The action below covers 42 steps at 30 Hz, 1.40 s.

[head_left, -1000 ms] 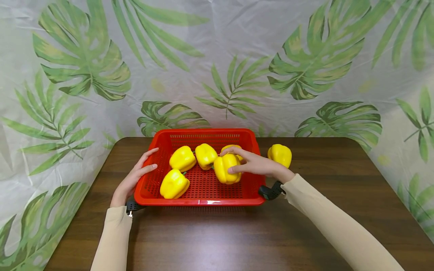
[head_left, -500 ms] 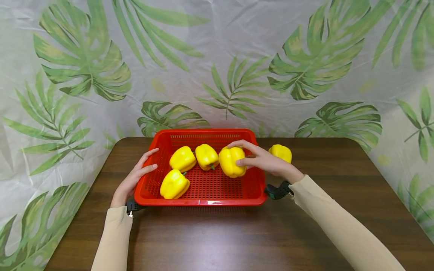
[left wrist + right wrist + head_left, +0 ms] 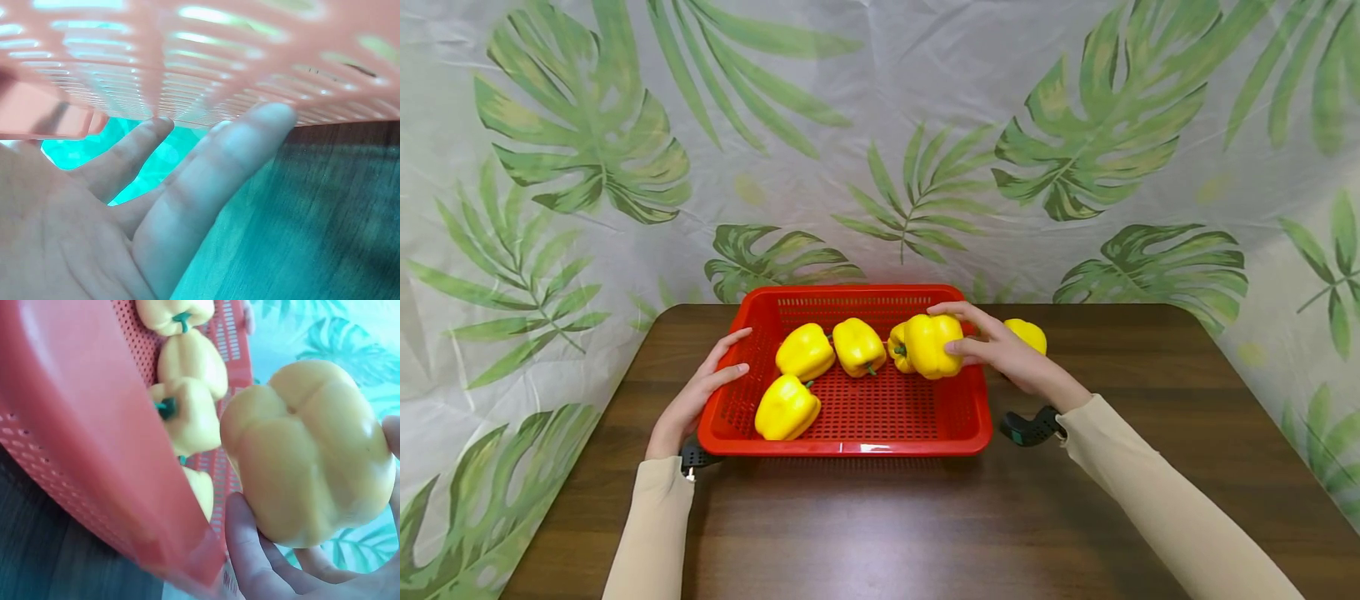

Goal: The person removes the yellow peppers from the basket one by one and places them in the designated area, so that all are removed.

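Observation:
My right hand [image 3: 1003, 354] grips a yellow bell pepper [image 3: 934, 346] and holds it up at the right side of the red basket [image 3: 850, 447]. In the right wrist view, its thumb and fingers lie around the bell pepper [image 3: 306, 462], whose lobed end faces the camera. Several more yellow bell peppers, such as the front left one [image 3: 786, 408], lie in the basket. Another, partly covered by the held one, is at the basket's right. At the basket's left side rests my left hand [image 3: 688, 400]; in the left wrist view its fingers [image 3: 200, 181] extend along the slotted wall.
One yellow bell pepper [image 3: 1028, 335] lies on the brown wooden table [image 3: 850, 533] to the right of the basket, partly behind my right hand. A leaf-patterned cloth [image 3: 925, 150] hangs behind the table.
My right hand has moved right and slightly back with the bell pepper, from over the basket's middle right toward its right rim. The left hand and basket have stayed put.

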Each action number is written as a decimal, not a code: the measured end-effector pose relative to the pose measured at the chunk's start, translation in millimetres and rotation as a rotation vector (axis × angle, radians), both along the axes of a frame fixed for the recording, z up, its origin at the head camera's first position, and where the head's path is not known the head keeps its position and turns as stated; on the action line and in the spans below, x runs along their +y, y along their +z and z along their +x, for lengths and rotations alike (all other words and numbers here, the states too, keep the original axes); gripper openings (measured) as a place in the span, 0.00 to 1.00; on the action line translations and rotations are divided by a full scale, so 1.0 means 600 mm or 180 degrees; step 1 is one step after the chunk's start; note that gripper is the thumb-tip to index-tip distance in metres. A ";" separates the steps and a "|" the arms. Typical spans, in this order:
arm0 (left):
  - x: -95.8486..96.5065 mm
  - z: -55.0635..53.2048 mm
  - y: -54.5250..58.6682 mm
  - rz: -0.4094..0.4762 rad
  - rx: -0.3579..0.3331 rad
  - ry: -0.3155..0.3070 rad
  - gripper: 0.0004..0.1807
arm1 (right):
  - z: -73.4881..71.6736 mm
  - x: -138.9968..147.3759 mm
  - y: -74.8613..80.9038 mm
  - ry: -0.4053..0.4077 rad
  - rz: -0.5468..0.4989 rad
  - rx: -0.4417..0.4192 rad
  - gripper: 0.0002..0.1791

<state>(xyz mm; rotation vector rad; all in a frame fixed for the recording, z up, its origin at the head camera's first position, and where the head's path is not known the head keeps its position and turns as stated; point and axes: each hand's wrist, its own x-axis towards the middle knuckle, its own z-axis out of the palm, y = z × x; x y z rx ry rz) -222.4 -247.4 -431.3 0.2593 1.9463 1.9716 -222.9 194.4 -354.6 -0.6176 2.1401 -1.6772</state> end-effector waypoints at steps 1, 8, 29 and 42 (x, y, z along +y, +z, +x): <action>0.000 0.000 0.000 0.0005 0.0001 0.0001 0.33 | 0.000 0.003 0.000 -0.0029 -0.0001 0.0018 0.27; 0.000 0.000 0.000 0.0026 -0.0009 0.0001 0.33 | 0.001 0.023 0.001 -0.0212 -0.0041 -0.0025 0.27; 0.000 0.001 -0.001 0.0013 -0.0029 0.0029 0.34 | 0.012 0.095 -0.017 -0.0543 -0.0288 -0.0051 0.24; 0.001 -0.001 -0.001 0.0025 -0.0027 0.0023 0.34 | 0.018 0.136 -0.026 -0.0683 -0.0295 0.0028 0.23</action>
